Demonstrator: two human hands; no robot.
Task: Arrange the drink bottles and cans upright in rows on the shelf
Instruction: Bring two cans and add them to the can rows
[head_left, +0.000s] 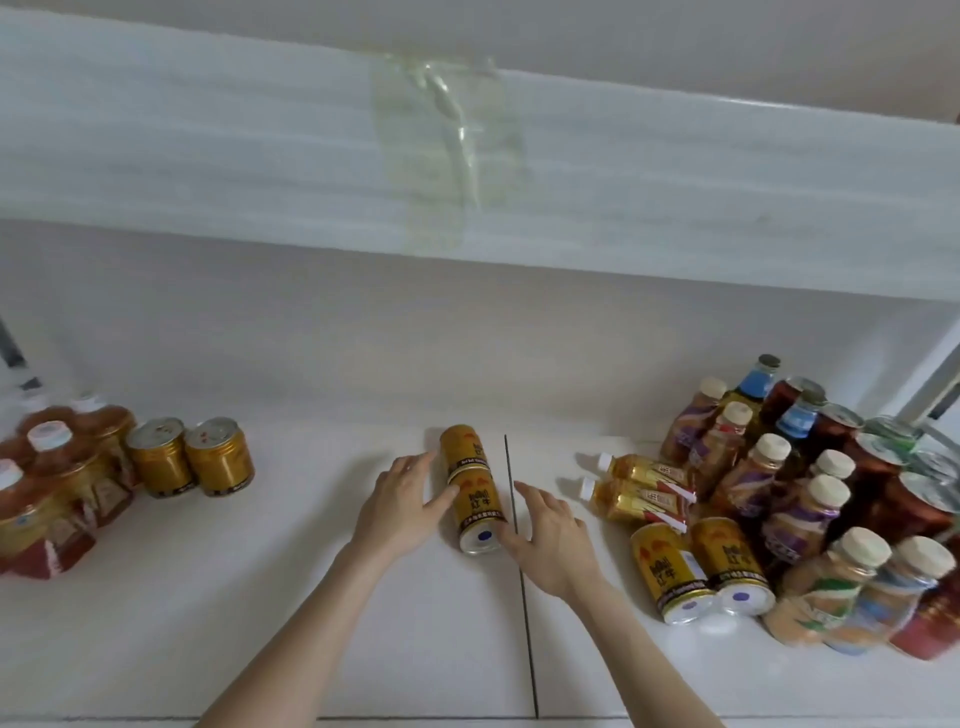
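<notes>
Two gold cans lie on their sides end to end at the middle of the white shelf (260, 597): the near can (477, 512) and the far can (464, 447). My left hand (397, 506) rests open against the near can's left side, fingers touching it. My right hand (550, 535) is open at that can's right, thumb near its bottom end. Two gold cans (189, 454) stand upright at the left beside upright tea bottles (52, 483). Two more gold cans (696, 569) lie at the right.
A jumbled pile of bottles and cans (810, 488) fills the right end, with two small yellow bottles (641, 486) lying flat. A dark seam (519, 571) runs across the shelf. The upper shelf board (260, 145) overhangs the back.
</notes>
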